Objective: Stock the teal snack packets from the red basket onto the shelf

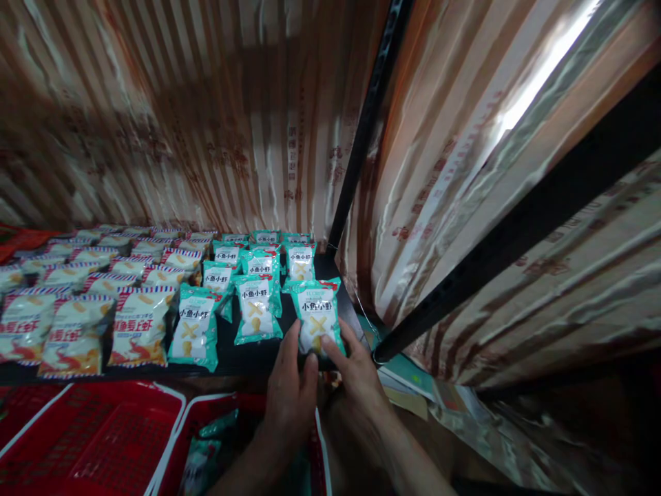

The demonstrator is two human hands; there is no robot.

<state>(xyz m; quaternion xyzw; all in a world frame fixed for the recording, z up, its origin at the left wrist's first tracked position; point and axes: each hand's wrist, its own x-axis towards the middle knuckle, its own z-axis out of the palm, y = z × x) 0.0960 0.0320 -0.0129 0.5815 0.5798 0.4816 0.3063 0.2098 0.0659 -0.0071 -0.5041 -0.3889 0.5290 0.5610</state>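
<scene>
Between both hands, a teal and white snack bag (316,322) stands upright at the right front of the black shelf (227,363). My left hand (292,382) grips its lower left side, thumb near the bottom edge. On its lower right, my right hand (356,362) presses a thumb against the front, with fingers round the side. Just left of it stands a matching teal bag (257,308), and another teal bag (195,327) leans slightly beside that one. More of the same kind sit in rows behind.
Rows of white and red snack bags (142,324) fill the shelf's left part. Below are a red basket (121,441) and a second basket holding teal bags (199,465). Black posts (369,124) rise at the right, before striped, wrinkled sheeting (248,124).
</scene>
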